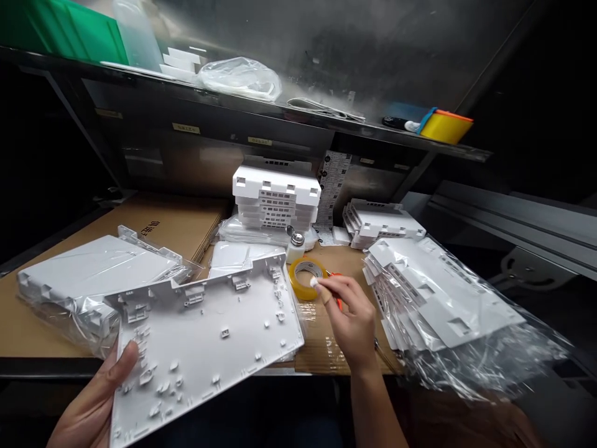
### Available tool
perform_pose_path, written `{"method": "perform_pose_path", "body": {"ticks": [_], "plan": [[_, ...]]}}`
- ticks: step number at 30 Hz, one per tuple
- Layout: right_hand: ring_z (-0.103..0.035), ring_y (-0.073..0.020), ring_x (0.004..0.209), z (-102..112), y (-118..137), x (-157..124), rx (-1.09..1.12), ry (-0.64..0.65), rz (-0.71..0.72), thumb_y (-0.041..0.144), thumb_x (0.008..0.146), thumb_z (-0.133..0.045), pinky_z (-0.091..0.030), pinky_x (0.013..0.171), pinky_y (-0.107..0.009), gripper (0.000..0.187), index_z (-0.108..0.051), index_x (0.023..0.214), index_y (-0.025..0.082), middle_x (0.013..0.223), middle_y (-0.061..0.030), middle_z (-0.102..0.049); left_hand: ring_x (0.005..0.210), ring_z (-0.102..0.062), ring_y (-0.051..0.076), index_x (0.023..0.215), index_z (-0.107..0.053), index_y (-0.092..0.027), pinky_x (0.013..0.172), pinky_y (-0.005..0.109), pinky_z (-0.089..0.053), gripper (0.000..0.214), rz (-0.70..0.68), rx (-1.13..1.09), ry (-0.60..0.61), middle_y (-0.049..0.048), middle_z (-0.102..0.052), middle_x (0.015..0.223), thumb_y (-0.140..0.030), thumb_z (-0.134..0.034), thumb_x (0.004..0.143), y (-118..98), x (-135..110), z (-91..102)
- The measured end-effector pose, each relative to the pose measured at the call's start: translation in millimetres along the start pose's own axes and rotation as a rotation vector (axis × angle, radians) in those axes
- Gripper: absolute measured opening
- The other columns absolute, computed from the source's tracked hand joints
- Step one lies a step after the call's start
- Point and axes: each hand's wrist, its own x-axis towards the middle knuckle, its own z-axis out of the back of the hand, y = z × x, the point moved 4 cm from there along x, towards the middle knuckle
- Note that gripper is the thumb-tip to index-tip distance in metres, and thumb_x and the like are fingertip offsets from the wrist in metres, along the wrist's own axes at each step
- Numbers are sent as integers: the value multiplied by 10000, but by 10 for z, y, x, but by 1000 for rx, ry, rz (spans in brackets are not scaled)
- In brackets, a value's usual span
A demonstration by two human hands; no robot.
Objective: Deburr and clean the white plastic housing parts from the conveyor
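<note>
In my left hand (100, 389) I hold a white plastic housing panel (209, 348) by its left edge, thumb on top. The panel is tilted, its inner face toward me, with small clips and posts along the edges. My right hand (352, 311) pinches a small white wad (314, 282), perhaps cotton or cloth, between thumb and fingertips. It hovers just right of the panel, in front of a roll of yellow tape (298, 287). Behind the tape stands a small white bottle (295, 247) with a metal top.
White panels are stacked at the back (277, 193). More panels in clear plastic lie at the right (448, 292) and left (97, 267). Flat cardboard (186, 218) covers the table's left. Overhead, a metal shelf (298, 115) holds a green bin (69, 31) and a yellow container (445, 127).
</note>
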Motion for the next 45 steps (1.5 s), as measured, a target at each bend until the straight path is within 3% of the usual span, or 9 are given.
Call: {"method": "perform_pose_path", "body": {"ticks": [3, 6, 9, 14, 21, 26, 34, 38, 45], "plan": [[-691, -178, 960, -78, 194, 185, 68, -64, 80, 171, 981, -669, -583, 840, -326, 180, -767, 1113, 244, 1037, -48, -711, 1369, -481, 299, 1520, -77, -649, 1189, 501, -399, 758, 9, 7, -106, -171, -610, 1380, -483, -572, 971, 120, -2, 37], [-694, -168, 931, -166, 189, 285, 35, -40, 121, 159, 984, -660, -588, 818, -312, 175, -769, 1112, 207, 1032, -58, -712, 1403, -466, 284, 1590, -66, -521, 1226, 499, -325, 800, -156, 57, -34, -69, -636, 1419, -212, -523, 1011, 165, 8, -88], [-693, -167, 903, -172, 36, 305, -41, -26, 68, 166, 988, -654, -579, 783, -305, 164, -775, 1092, 202, 1016, -52, -716, 1406, -489, 266, 1612, -72, -486, 1237, 508, -301, 790, -215, 51, 85, -13, -634, 1459, -91, -430, 1029, 222, 41, -182], [-695, -170, 914, -99, 111, 243, 7, -69, 81, 163, 972, -680, -583, 798, -305, 161, -775, 1090, 219, 1012, -42, -711, 1361, -559, 261, 1609, -76, -501, 1247, 481, -303, 695, -195, -35, 172, -1, -655, 1449, -216, -410, 1071, 295, 74, -291], [-702, -170, 954, -315, 674, 103, 129, 47, 222, 78, 937, -693, -585, 884, -291, 202, -764, 1088, 194, 1012, -59, -716, 1360, -574, 296, 1597, -40, -531, 1231, 468, -349, 881, -139, -16, -46, 7, -584, 1534, -224, -605, 994, 383, -24, -702], [-697, -173, 902, -585, 972, 19, 223, 111, 273, 81, 945, -678, -587, 821, -290, 185, -746, 1102, 151, 987, -83, -708, 1338, -604, 311, 1573, -64, -585, 1192, 500, -408, 964, -115, -11, -94, -16, -622, 1504, -192, -678, 942, 481, -88, -924], [-698, -187, 850, -653, 993, -78, 132, 188, 335, 73, 939, -662, -579, 753, -295, 164, -739, 1069, 137, 941, -90, -717, 1231, -685, 313, 1587, -82, -540, 1140, 485, -476, 1035, -200, 122, -229, 28, -689, 1426, -200, -769, 891, 443, -158, -953], [-700, -173, 885, -592, 978, -56, 178, 119, 291, 65, 936, -671, -583, 808, -290, 191, -735, 1093, 153, 979, -85, -706, 1255, -674, 275, 1572, -163, -569, 1124, 419, -496, 966, -176, 67, -169, -14, -670, 1451, -187, -748, 905, 456, -150, -1031], [-674, -165, 818, -614, 1019, -7, 171, 196, 252, 74, 934, -671, -561, 734, -284, 166, -733, 1053, 171, 936, -62, -686, 1295, -647, 293, 1617, -127, -486, 1159, 446, -464, 987, -167, 46, -157, 45, -640, 1486, -206, -758, 912, 573, -94, -1104]]}}
